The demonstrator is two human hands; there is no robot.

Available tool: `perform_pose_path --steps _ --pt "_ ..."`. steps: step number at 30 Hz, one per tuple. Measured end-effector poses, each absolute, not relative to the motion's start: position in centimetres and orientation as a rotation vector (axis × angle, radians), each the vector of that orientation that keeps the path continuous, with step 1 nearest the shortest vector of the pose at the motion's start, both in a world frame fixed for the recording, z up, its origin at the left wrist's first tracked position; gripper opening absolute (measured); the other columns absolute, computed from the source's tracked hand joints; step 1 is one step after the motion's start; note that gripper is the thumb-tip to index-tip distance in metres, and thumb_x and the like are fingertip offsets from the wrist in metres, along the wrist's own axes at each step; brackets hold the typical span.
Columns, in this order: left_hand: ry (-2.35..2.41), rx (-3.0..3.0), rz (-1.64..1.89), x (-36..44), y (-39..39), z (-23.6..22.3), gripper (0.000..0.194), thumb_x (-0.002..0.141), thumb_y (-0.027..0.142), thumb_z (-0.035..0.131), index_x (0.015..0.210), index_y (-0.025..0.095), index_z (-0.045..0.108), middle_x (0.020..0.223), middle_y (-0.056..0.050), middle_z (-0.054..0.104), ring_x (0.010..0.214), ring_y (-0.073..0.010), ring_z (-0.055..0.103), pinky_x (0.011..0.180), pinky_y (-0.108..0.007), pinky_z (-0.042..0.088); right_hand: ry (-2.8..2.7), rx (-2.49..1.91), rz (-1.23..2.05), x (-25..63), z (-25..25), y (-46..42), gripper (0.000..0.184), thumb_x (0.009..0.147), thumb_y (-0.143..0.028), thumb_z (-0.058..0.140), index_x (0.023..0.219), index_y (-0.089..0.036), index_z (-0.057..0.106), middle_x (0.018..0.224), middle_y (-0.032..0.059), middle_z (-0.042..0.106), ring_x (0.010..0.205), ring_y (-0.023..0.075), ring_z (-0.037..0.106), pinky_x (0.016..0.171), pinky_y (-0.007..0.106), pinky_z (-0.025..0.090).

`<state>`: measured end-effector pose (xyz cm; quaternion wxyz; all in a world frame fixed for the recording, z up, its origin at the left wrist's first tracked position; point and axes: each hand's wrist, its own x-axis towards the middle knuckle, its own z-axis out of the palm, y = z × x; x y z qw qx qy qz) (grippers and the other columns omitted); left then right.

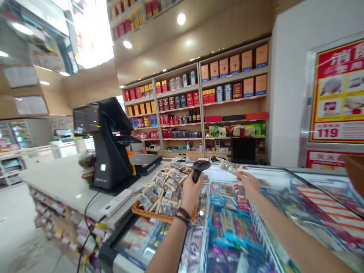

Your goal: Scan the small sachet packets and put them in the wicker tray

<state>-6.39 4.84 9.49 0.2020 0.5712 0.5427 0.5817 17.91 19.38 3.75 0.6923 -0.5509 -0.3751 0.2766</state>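
Head view of a shop checkout. Fig. detail: the left hand [191,192] is clenched around the grip of a black handheld barcode scanner [199,169], its nose raised. The right hand [247,183] grasps a clear packet [229,166] in a light fingertip pinch, out over a glass-topped display freezer [314,191].

Risks: the pinch is the weaker hold, and a slip could drop the clear packet onto the glass or among the bright packets [227,227] in the open bin below. A woven tray [148,213] heaped with small sachets [162,191] sits just beside the left wrist at the counter edge, so a knock from the forearm could tip it and scatter them. A black cable [90,216] trails over the edge of the white counter [62,182] and could snag a passing arm.

Obstructions: a POS terminal [111,151] and a dark laptop [145,162] narrow the working space left of the tray. Beyond stand wooden shelves [196,94] of boxed goods.
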Motion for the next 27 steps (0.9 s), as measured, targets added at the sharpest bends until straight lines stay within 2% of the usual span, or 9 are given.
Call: perform_pose_path --steps 3,6,10,15,20,23,27 --pt "1.618 1.572 1.704 -11.5 3.5 11.5 0.048 0.088 0.067 0.058 0.088 0.019 0.064 0.061 0.000 0.059 0.056 -0.0166 0.056 0.055 -0.026 0.040 -0.859 -1.117 0.765 11.2 6.8 19.9 0.023 0.061 -0.038 0.082 0.075 -0.021 0.075 0.072 0.0114 0.079 0.070 0.0323 0.079 0.053 0.033 0.057" --pt "1.727 1.527 1.775 -16.4 2.0 12.5 0.047 0.087 0.067 0.057 0.085 0.020 0.061 0.061 0.001 0.058 0.053 -0.0154 0.054 0.053 -0.026 0.038 -1.031 -1.038 0.792 4.8 8.6 19.9 0.021 0.066 -0.041 0.079 0.074 -0.022 0.075 0.070 0.0101 0.079 0.068 0.0305 0.079 0.054 0.033 0.058" --pt "1.878 1.441 1.807 -21.7 0.0 12.7 0.045 0.086 0.066 0.056 0.081 0.021 0.057 0.059 0.001 0.057 0.049 -0.0152 0.053 0.052 -0.026 0.038 -1.138 -1.031 0.822 -2.4 9.3 19.1 0.021 0.071 -0.043 0.078 0.076 -0.023 0.077 0.063 0.0070 0.077 0.064 0.0292 0.078 0.053 0.033 0.058" --pt "2.032 1.405 1.771 -25.2 -2.2 12.0 0.044 0.086 0.066 0.056 0.075 0.023 0.053 0.054 0.002 0.055 0.048 -0.0168 0.054 0.051 -0.027 0.038 -1.282 -0.992 0.945 -7.7 9.2 17.2 0.010 0.074 -0.034 0.077 0.075 -0.024 0.079 0.071 0.0059 0.080 0.067 0.0265 0.078 0.059 0.032 0.059" --pt "2.029 1.415 1.761 -25.3 -2.7 10.6 0.044 0.085 0.065 0.058 0.079 0.021 0.058 0.059 0.000 0.059 0.050 -0.0177 0.055 0.052 -0.028 0.039 -1.490 -1.002 0.812 -7.0 8.4 15.8 0.017 0.077 -0.039 0.072 0.069 -0.026 0.080 0.074 0.0037 0.081 0.076 0.0269 0.078 0.065 0.032 0.056" --pt "1.987 1.404 1.738 -23.9 -2.4 10.0 0.046 0.084 0.066 0.058 0.082 0.021 0.060 0.058 0.000 0.059 0.049 -0.0180 0.055 0.053 -0.029 0.040 -1.558 -1.021 0.671 -4.0 7.8 15.8 0.023 0.079 -0.046 0.070 0.074 -0.027 0.082 0.081 0.0039 0.083 0.085 0.0281 0.078 0.069 0.032 0.055" --pt "1.892 1.437 1.704 -20.7 -1.9 9.7 0.045 0.085 0.066 0.058 0.078 0.022 0.057 0.056 0.001 0.057 0.047 -0.0161 0.054 0.051 -0.027 0.039 -1.532 -1.095 0.614 2.1 6.9 16.2 0.025 0.081 -0.047 0.068 0.074 -0.027 0.081 0.084 0.0043 0.083 0.087 0.0278 0.077 0.074 0.034 0.055"
